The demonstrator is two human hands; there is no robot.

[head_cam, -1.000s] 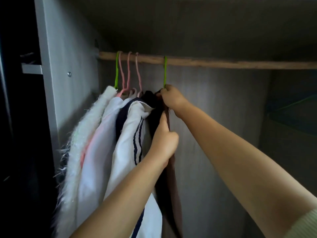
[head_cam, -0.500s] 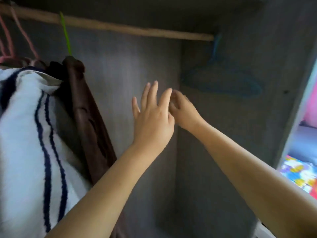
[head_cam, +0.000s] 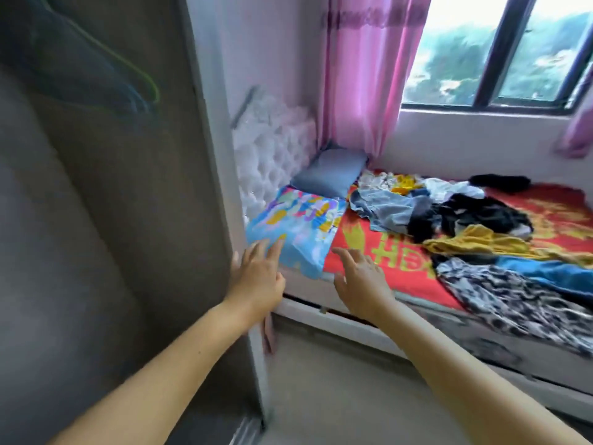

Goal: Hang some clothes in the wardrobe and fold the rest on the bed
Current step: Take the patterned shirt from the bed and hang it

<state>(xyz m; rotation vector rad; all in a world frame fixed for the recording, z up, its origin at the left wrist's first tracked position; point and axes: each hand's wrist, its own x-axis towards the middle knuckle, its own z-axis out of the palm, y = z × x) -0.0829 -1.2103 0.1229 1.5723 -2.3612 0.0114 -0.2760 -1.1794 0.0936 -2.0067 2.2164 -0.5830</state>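
Our left hand [head_cam: 256, 277] and right hand [head_cam: 362, 284] reach out with fingers spread, holding nothing. The clothes pile [head_cam: 449, 216] lies on the bed [head_cam: 385, 252], well apart. The garments appear soft and light, though blurred; we should grasp one at its shoulders.

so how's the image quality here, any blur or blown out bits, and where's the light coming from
Head view: daylight enters through the window, whose upper panes are blown out to white. The wardrobe side and the hangers in it are dim and streaked with motion blur. The clothes pile on the bed is soft but readable. Left hand and right hand are slightly smeared. Wide-angle lens bows the edges.
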